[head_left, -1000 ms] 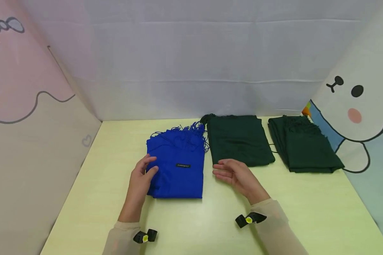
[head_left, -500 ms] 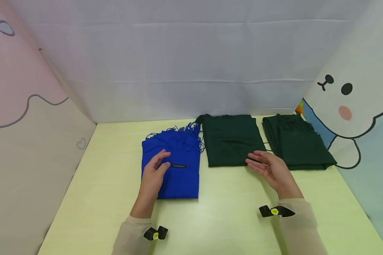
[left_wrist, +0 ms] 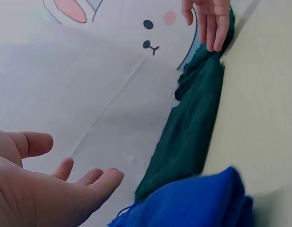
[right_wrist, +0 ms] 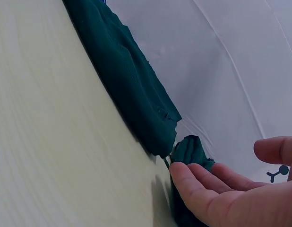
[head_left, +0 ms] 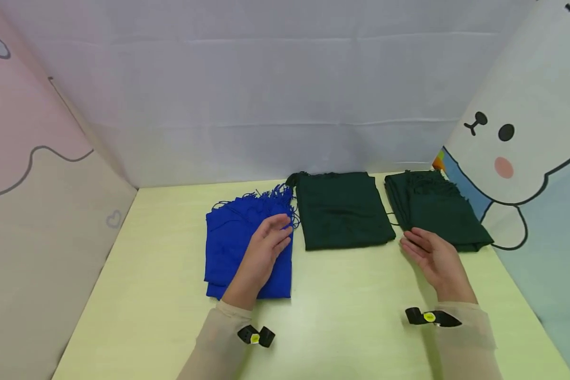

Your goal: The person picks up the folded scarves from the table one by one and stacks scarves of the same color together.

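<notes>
A folded blue scarf (head_left: 225,237) with fringe along its far edge lies left of the middle of the table. Over its right part is my left hand (head_left: 258,256), fingers loosely bent and holding nothing; in the left wrist view the hand (left_wrist: 51,189) appears raised above the blue cloth (left_wrist: 193,203). To the right lies a folded dark green scarf (head_left: 344,211). A second dark green folded scarf (head_left: 432,206) is farther right, with my right hand (head_left: 439,264) at its near left corner. That hand is relaxed; whether its fingertips touch the cloth I cannot tell.
The pale yellow table (head_left: 342,311) runs back to a white cloth wall (head_left: 275,95). Printed side panels stand at left (head_left: 43,227) and right (head_left: 541,158). A few thin threads bridge the gap between the two green scarves.
My right hand has moved right, from the middle green scarf to the right one. My left hand has moved right across the blue scarf and now covers its black label. The view has shifted slightly.
</notes>
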Action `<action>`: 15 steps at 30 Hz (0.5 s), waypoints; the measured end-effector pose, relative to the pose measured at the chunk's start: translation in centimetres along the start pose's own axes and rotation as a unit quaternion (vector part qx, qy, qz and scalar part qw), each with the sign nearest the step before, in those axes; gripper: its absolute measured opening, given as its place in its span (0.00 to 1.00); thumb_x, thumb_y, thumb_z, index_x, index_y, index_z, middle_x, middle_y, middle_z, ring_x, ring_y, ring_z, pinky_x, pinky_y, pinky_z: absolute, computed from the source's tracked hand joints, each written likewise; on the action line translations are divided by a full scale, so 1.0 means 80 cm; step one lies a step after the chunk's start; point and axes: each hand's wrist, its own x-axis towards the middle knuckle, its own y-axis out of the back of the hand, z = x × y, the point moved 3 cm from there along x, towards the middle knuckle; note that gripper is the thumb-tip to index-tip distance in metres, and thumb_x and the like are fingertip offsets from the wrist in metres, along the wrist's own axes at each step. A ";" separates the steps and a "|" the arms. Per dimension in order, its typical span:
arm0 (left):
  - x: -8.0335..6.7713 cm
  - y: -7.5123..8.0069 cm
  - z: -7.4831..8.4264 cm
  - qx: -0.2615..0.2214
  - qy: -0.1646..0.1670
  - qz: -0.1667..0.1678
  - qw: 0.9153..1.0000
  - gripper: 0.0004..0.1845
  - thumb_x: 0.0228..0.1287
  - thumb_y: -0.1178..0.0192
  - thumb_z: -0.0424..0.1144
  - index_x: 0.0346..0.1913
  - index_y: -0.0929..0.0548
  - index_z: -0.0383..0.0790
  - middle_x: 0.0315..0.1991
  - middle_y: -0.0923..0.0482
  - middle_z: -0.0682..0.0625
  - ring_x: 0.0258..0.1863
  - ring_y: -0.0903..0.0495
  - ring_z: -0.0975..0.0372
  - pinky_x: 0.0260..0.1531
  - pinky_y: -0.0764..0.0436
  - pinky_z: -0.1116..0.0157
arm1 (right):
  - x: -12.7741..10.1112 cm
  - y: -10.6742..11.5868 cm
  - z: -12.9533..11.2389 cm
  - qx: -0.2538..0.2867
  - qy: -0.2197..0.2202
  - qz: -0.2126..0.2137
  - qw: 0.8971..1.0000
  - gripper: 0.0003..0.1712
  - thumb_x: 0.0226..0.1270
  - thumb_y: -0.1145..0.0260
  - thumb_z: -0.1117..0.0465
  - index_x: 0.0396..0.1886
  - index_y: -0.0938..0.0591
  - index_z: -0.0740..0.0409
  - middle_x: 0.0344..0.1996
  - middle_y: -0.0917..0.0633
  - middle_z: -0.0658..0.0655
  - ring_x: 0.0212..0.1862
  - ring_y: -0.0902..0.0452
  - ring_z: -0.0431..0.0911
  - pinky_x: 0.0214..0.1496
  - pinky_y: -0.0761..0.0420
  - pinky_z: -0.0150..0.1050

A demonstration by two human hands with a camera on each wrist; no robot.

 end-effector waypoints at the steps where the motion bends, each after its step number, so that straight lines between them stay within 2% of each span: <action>1: 0.005 -0.006 -0.005 -0.019 0.012 -0.009 1.000 0.23 0.78 0.52 0.35 0.71 0.36 0.35 0.72 0.38 0.40 0.73 0.38 0.45 0.70 0.36 0.49 | 0.000 0.002 -0.001 0.003 0.000 0.005 1.000 0.13 0.77 0.42 0.57 0.55 0.23 0.58 0.45 0.14 0.54 0.49 0.15 0.49 0.64 0.27 0.46; 4: 0.016 -0.021 -0.022 -0.049 0.058 -0.015 0.997 0.25 0.77 0.53 0.37 0.72 0.38 0.35 0.73 0.42 0.36 0.73 0.41 0.42 0.70 0.39 0.42 | -0.001 0.006 -0.002 0.011 -0.001 0.012 1.000 0.23 0.76 0.41 0.54 0.65 0.29 0.58 0.46 0.15 0.54 0.51 0.15 0.50 0.65 0.28 0.47; 8: 0.020 -0.038 -0.037 -0.116 0.111 0.008 0.987 0.27 0.75 0.53 0.36 0.74 0.42 0.39 0.77 0.53 0.36 0.76 0.49 0.42 0.70 0.49 0.34 | -0.006 0.010 -0.003 0.021 0.002 0.007 1.000 0.23 0.74 0.38 0.52 0.63 0.28 0.56 0.48 0.16 0.55 0.53 0.17 0.52 0.66 0.29 0.47; 9: 0.020 -0.042 -0.038 -0.133 0.119 0.016 0.984 0.28 0.74 0.54 0.35 0.75 0.43 0.40 0.77 0.56 0.36 0.76 0.51 0.42 0.69 0.51 0.32 | -0.007 0.011 -0.003 0.024 0.004 0.005 1.000 0.21 0.74 0.37 0.52 0.61 0.26 0.55 0.48 0.15 0.55 0.54 0.17 0.52 0.65 0.28 0.47; 11: 0.019 -0.047 -0.041 -0.162 0.132 0.030 0.978 0.32 0.71 0.54 0.33 0.76 0.46 0.42 0.78 0.61 0.36 0.77 0.56 0.42 0.67 0.52 0.30 | -0.007 0.011 -0.002 0.017 0.009 0.000 1.000 0.24 0.74 0.38 0.52 0.64 0.28 0.56 0.49 0.15 0.54 0.53 0.16 0.50 0.64 0.25 0.45; 15: 0.015 -0.051 -0.049 -0.196 0.152 0.057 0.967 0.37 0.68 0.52 0.32 0.78 0.52 0.44 0.79 0.68 0.35 0.78 0.64 0.41 0.64 0.50 0.26 | -0.009 0.009 0.004 -0.025 0.001 -0.001 1.000 0.37 0.78 0.44 0.50 0.78 0.45 0.58 0.52 0.18 0.50 0.53 0.18 0.46 0.64 0.24 0.42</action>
